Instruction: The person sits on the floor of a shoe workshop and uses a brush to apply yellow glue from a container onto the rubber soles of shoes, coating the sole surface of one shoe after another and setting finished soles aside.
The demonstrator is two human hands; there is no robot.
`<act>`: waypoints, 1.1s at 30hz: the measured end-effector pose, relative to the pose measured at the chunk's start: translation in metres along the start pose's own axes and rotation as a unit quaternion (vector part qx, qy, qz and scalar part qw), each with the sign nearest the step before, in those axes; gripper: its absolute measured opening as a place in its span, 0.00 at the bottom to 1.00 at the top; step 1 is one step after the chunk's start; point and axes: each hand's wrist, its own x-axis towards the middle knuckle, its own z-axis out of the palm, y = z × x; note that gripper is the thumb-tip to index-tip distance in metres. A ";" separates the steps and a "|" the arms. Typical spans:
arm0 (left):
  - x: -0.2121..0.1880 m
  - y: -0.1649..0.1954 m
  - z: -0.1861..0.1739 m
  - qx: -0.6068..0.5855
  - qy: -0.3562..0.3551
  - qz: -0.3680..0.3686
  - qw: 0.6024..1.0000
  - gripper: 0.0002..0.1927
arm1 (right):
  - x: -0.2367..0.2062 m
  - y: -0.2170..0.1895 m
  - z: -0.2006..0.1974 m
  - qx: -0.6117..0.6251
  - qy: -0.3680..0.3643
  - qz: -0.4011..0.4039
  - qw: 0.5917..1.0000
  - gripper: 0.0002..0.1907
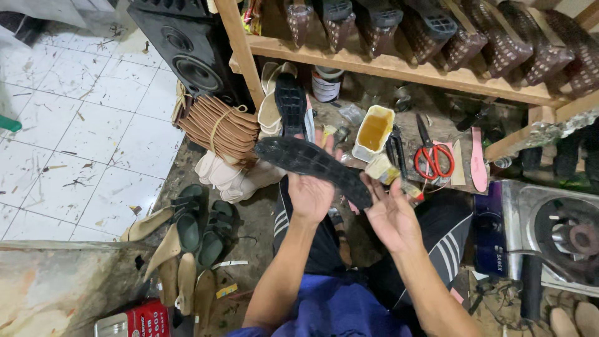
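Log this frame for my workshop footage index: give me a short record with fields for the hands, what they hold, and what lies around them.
setting: cluttered shoe workshop floor under a wooden shelf
left hand: palm up, under the black shoe sole
right hand: open, at the sole's near end
sole state: tread side up, spanning both hands
ahead: yellow glue tub, red-handled scissors, pink insole
left side: bundle of brown soles, black speaker, green sandals
right side: metal machine
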 end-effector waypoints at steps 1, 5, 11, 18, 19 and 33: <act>-0.001 -0.004 -0.004 0.059 -0.020 0.068 0.996 0.39 | -0.008 0.006 0.006 0.031 -0.002 0.053 0.998 0.29; -0.016 0.006 -0.026 -0.131 -0.071 0.001 0.989 0.35 | 0.002 -0.004 0.014 -0.099 -0.035 0.018 0.994 0.19; -0.062 0.037 -0.041 -0.361 -0.049 -0.134 0.922 0.28 | 0.106 -0.070 -0.032 -0.602 0.029 -0.309 0.735 0.11; -0.093 0.052 -0.051 -0.219 0.183 -0.039 0.958 0.24 | 0.153 -0.060 -0.052 -0.841 -0.013 -0.315 0.439 0.09; -0.094 0.053 -0.054 -0.210 0.152 -0.029 0.965 0.24 | 0.156 -0.057 -0.051 -0.850 -0.022 -0.307 0.427 0.09; -0.060 0.033 -0.026 -0.128 0.025 -0.121 0.984 0.38 | 0.121 -0.088 -0.010 -0.880 0.096 -0.056 0.462 0.17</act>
